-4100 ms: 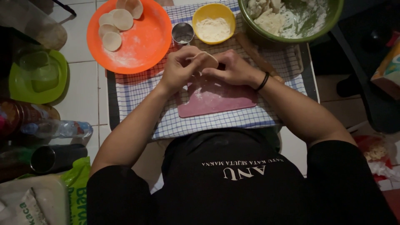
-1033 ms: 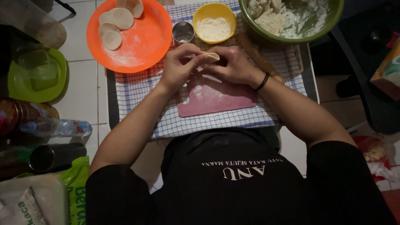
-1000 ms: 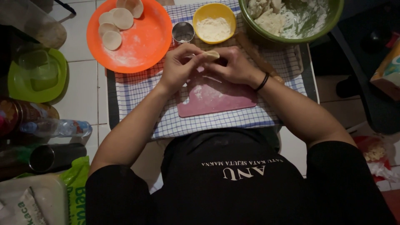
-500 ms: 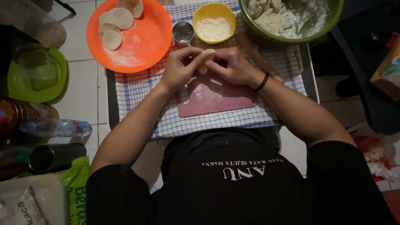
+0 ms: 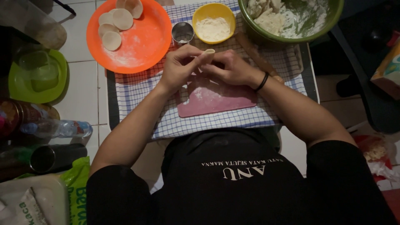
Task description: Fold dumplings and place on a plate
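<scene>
We hold a small folded piece of dough [image 5: 209,52] between both hands, raised just above the pink board [image 5: 216,98]. The left hand [image 5: 180,66] and the right hand [image 5: 230,68] are pressed close together, fingertips pinched on the dough's edge; only its pale top rim shows above our fingers.

The dough looks light, soft and pliable — we judge it tears or stretches if squeezed hard, and it may stick where it is not floured. The best hold seems to be at the rim, with light fingertip pressure, leaving the middle alone.

Beyond the left hand sits an orange plate [image 5: 141,46], dusted with flour and carrying several flat round dough discs [image 5: 112,40] at its far edge. Just past our fingertips stand a small metal ring cutter [image 5: 182,33] and a yellow bowl [image 5: 200,14] of what looks like white flour. Beyond the right hand, a large green bowl [image 5: 333,16] holds floury lumps of dough — how much we cannot tell. Far off to the left lies a green lidded container [image 5: 39,75], its contents unclear.
</scene>
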